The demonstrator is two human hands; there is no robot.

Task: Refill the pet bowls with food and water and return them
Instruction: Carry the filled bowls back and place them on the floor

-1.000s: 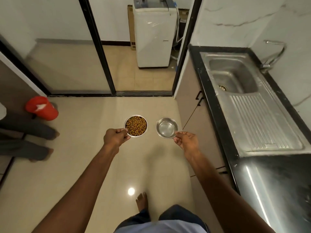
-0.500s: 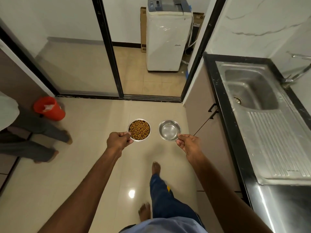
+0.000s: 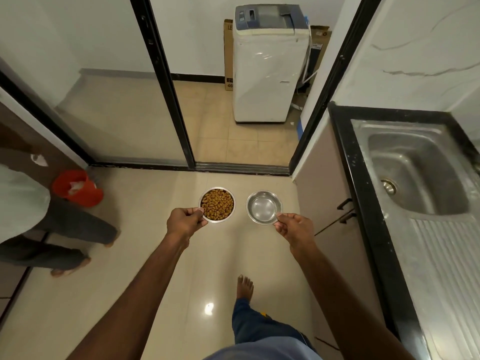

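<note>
The cardboard box (image 3: 228, 54) behind the washer (image 3: 267, 74), at 12 o'clock, shows partial print "LE" and "46".

Both arms stretched out in front, pretty much level. Left hand (image 3: 185, 222) pinches the rim of the food bowl (image 3: 217, 205), thumb on top. Right hand (image 3: 294, 228) does the same with the water bowl (image 3: 264, 207). Bare right foot (image 3: 244, 286) is forward on the floor.

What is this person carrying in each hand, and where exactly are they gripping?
The left hand pinches the kibble-filled steel bowl at its near rim. The right hand pinches the other steel bowl at its near rim.
</note>
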